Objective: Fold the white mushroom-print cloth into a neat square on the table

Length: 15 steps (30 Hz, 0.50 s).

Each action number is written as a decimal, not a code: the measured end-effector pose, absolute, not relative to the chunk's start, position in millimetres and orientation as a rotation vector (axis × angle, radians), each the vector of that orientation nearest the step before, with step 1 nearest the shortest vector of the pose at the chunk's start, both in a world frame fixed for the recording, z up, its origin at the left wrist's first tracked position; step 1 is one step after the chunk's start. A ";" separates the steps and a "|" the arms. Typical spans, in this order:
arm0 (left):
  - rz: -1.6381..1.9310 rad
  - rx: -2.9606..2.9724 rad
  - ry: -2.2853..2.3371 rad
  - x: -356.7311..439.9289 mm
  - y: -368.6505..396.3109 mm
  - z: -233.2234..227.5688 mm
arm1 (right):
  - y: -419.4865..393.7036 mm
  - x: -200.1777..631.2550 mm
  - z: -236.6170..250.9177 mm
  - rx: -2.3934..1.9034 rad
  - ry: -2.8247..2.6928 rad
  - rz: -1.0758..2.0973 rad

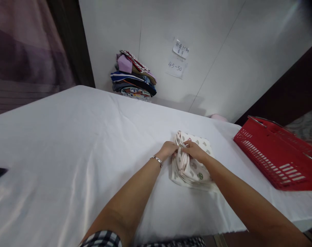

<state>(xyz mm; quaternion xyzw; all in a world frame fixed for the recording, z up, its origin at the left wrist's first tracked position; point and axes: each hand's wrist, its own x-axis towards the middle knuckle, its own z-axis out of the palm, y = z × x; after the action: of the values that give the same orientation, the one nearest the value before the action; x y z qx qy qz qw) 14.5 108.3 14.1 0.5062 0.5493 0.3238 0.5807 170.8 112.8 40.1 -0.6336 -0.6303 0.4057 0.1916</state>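
A checked sleeve (102, 239) is nearest; beyond it, right of the middle, the left hand (168, 149) and right hand (196, 151) both grip a pale printed cloth (194, 168) on the counter (55, 144), fingers closed on a bunched fold from either side; farther right sits a red basket (269, 156), its inside hidden from view; the counter, wide and draped in white, runs back towards a pale wall (210, 27); at its far edge is a stack of folded clothes (134, 80); right of that, two paper notes (175, 67) are fixed to the wall.
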 end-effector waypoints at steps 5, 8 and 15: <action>0.746 1.247 1.318 17.2 109.9 9.0 | 111.2 171.5 38.9 -1.705 -1.647 1.183; 0.751 1.301 1.334 18.3 109.6 9.4 | 110.1 168.1 39.9 -1.690 -1.621 1.174; 0.711 1.448 1.354 17.5 110.3 12.1 | 105.5 157.5 45.4 -1.818 -1.738 1.126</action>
<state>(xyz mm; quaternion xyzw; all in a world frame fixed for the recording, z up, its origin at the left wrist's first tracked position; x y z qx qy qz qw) 17.5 110.3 12.1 0.5973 0.5586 0.2935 0.4951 157.5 105.5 45.4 -0.6475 -0.6190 0.4009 0.1918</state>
